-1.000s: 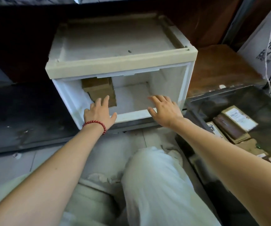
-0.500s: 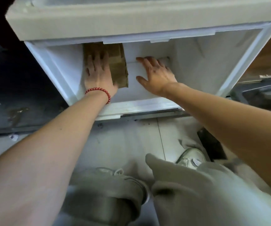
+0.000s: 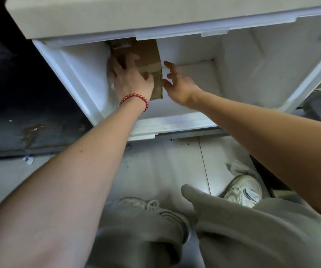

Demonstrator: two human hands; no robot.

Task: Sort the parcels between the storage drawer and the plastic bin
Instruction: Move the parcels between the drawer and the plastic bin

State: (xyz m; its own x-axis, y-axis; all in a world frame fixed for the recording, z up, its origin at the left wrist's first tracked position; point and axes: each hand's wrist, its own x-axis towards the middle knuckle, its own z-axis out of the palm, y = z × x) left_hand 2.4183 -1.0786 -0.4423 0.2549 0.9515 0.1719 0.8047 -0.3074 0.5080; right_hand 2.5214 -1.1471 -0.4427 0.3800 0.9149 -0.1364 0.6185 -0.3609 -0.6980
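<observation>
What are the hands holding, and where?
The left hand rests on top of the cardboard parcel; a real grip cannot be told. The right hand, open beside its right edge, holds nothing.
</observation>
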